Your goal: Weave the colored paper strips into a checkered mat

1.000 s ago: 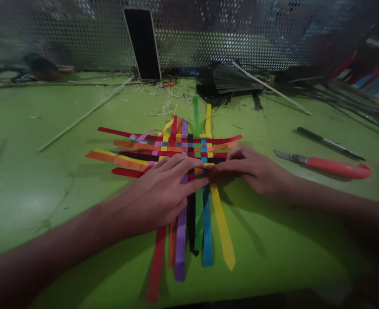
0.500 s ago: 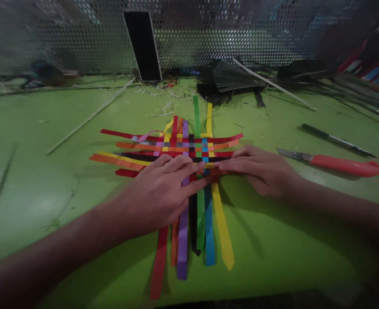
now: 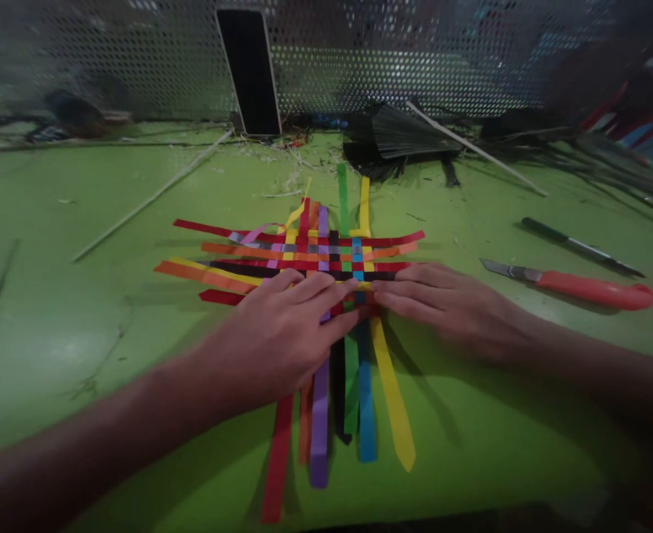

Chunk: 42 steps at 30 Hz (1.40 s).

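Both left hand [image 3: 296, 329] and right hand [image 3: 443, 303] rest, fingers extended, on the woven paper strips [image 3: 320, 426] (any pinch: cannot tell). The strips lie on the green tabletop [image 3: 498, 444], left of the red-handled knife [image 3: 596, 289].

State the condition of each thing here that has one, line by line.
Coloured strips, partly interwoven, ends loose
Left hand, palm down over the strips, grip unclear
Right hand, palm down at the strips, grip unclear
Red-handled knife, lying down, blade exposed
Slim dark tool, lying down
Phone, propped up, tilted, screen dark
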Motion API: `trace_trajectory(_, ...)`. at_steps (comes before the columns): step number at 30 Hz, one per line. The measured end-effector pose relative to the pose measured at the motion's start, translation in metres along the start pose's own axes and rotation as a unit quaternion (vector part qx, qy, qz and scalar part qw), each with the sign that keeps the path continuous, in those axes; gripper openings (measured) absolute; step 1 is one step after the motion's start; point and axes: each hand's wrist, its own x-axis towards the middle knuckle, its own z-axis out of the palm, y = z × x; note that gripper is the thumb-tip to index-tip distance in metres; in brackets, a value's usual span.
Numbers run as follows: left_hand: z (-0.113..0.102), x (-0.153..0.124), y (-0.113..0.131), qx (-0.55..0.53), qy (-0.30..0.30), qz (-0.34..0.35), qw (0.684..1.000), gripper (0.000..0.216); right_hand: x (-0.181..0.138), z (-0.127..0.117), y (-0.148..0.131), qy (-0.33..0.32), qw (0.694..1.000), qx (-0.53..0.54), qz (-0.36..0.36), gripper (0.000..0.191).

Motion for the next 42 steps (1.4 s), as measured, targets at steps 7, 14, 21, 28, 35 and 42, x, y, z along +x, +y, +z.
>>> trace_trajectory(7, 0.001, 0.0, 0.0, -0.002, 0.007, -0.002, 1.0, 0.039, 0.013, 0.004, -0.009, -0.021, 0.99, 0.047, 0.13, 0.04)
trace_trajectory(14, 0.005, -0.003, -0.001, -0.013, 0.01, 0.007, 1.0, 0.043, 0.036, 0.01, 0.0, -0.03, 0.998, -0.04, 0.047, 0.035)
trace_trajectory(21, 0.004, 0.0, 0.002, -0.014, 0.009, 0.006, 1.0, 0.04, 0.031, 0.016, 0.002, 0.016, 0.998, -0.018, 0.051, 0.029)
trace_trajectory(28, 0.006, -0.001, 0.001, -0.044, -0.002, -0.022, 0.999, 0.044, 0.021, 0.016, 0.0, 0.092, 0.994, -0.027, 0.051, 0.028)
trace_trajectory(35, 0.011, -0.003, 0.001, -0.036, 0.032, -0.024, 0.999, 0.041, 0.019, 0.013, 0.003, 0.109, 0.989, -0.087, 0.037, 0.033)
trace_trajectory(42, 0.01, -0.002, 0.003, -0.026, 0.022, -0.026, 0.999, 0.04, 0.02, 0.01, -0.005, 0.03, 0.991, -0.13, 0.01, 0.032)
